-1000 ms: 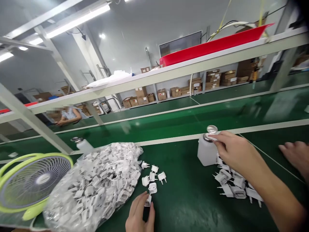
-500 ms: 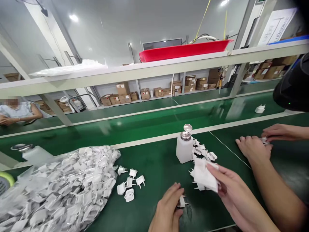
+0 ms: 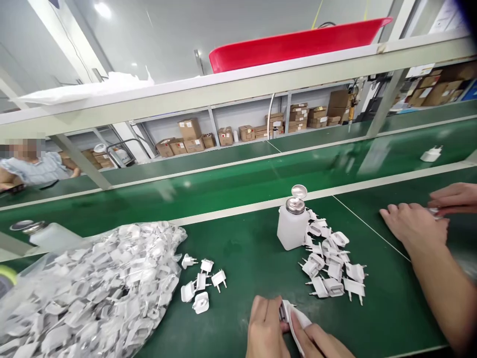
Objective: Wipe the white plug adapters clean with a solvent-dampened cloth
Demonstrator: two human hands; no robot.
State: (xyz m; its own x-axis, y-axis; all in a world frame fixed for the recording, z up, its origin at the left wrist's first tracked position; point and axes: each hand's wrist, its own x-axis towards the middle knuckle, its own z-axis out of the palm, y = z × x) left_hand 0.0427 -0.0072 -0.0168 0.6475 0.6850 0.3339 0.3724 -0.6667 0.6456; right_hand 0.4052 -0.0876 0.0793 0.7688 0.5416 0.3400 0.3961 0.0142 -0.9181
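Near the front edge of the green bench, my left hand (image 3: 265, 325) grips a white plug adapter (image 3: 283, 312), mostly covered by fingers. My right hand (image 3: 316, 343) pinches a folded white cloth (image 3: 300, 320) and presses it against that adapter's side. Beyond my hands to the right lies a pile of white plug adapters (image 3: 334, 267). A white dispenser bottle (image 3: 292, 226) with its metal lid flipped up stands beside the pile. To the left, several loose adapters (image 3: 201, 281) rest next to a clear plastic bag (image 3: 112, 288) full of them.
At right, a co-worker's hands (image 3: 417, 223) work on a small white piece. A second bottle (image 3: 54, 236) stands behind the bag. Across the back runs a green belt (image 3: 231, 181), with one adapter (image 3: 431, 154) on it. Overhead, a shelf rail (image 3: 238, 82) carries a red tray (image 3: 294, 47).
My right hand has brought the cloth from above the right-hand pile down to the adapter in my left hand, uncovering the pile. The view has tilted slightly downward.
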